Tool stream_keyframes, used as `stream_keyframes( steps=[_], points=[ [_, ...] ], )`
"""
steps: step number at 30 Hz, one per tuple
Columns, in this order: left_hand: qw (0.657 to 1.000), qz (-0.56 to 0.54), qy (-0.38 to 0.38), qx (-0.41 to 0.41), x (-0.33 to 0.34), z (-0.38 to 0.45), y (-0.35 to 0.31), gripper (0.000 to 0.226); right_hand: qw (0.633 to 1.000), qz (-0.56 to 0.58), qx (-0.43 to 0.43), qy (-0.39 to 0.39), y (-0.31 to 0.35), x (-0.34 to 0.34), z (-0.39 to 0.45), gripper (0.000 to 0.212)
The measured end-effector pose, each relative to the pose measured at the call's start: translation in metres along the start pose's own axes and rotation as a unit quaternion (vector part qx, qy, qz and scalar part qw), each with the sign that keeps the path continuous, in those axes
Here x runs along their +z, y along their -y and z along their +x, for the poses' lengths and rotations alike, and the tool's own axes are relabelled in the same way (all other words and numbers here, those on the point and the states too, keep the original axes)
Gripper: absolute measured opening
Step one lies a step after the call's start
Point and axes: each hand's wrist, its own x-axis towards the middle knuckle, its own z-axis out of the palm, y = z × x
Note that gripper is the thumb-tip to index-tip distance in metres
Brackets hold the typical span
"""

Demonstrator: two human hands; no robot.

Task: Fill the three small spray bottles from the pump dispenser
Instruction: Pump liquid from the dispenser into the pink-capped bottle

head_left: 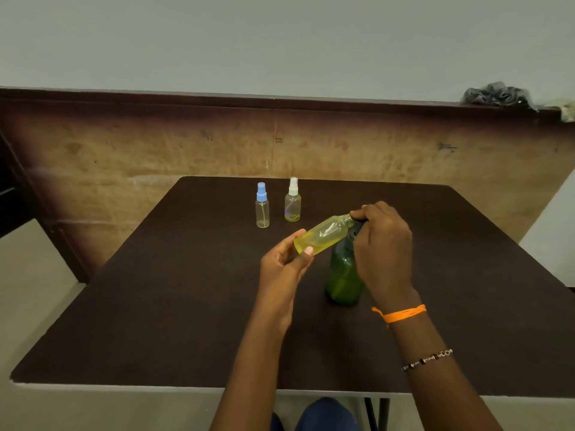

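Bare arms; rt wrist w/ orange thread band, beaded bracelet.

At your 12 o'clock: blue-capped bottle, white-capped bottle; nearer, yellow-tinted bottle, green dispenser, dark brown table.

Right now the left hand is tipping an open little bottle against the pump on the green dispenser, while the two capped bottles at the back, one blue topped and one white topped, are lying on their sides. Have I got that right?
Not quite. In the head view the blue-topped bottle and the white-topped bottle stand upright at the back of the table, not on their sides. The rest holds: the left hand tips the open little bottle against the pump of the green dispenser.
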Motion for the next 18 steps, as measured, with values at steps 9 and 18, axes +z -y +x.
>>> stream_keyframes(
  steps=[9,18],
  points=[
    [1.0,-0.009,-0.018,-0.011,0.004,0.0,0.002,0.039,1.0,0.012,-0.018,-0.018,-0.005,0.009,-0.011,0.034],
    [1.0,-0.007,-0.014,-0.009,0.004,-0.001,-0.001,0.038,0.999,0.02,-0.003,-0.031,-0.005,0.006,-0.012,0.033]
  ],
)
